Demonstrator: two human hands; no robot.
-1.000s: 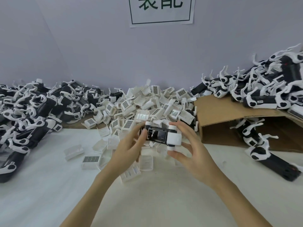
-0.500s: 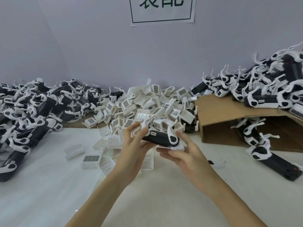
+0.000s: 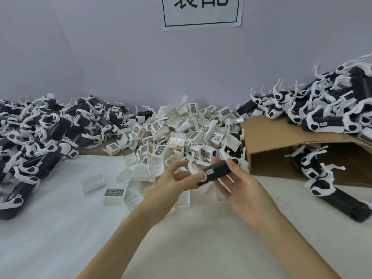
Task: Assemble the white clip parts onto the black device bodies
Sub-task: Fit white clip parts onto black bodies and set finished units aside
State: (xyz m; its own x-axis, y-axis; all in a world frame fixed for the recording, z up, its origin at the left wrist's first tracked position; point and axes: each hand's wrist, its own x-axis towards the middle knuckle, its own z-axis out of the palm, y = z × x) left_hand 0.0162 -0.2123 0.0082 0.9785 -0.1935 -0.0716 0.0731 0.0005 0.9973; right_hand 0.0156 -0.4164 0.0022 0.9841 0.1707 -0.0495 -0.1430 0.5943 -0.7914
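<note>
A black device body [image 3: 217, 171] with a small label and white clip parts on it lies tilted above the white table, between both hands. My right hand [image 3: 239, 190] cradles it from below, thumb on its upper right end. My left hand [image 3: 173, 184] pinches its lower left end, where a white clip piece [image 3: 194, 168] sticks up. Behind the hands lies a heap of loose white clip parts [image 3: 181, 135].
A pile of black bodies with white clips [image 3: 36, 141] fills the left side. A brown cardboard box [image 3: 281, 141] lies on its side at the right, with more devices [image 3: 322, 115] on top and spilling out [image 3: 330, 190]. A paper sign [image 3: 201, 11] hangs on the wall.
The device has been turned over and tilted: its window side faced me first, now its labelled black side shows. Both hands have shifted slightly right and regripped it.
</note>
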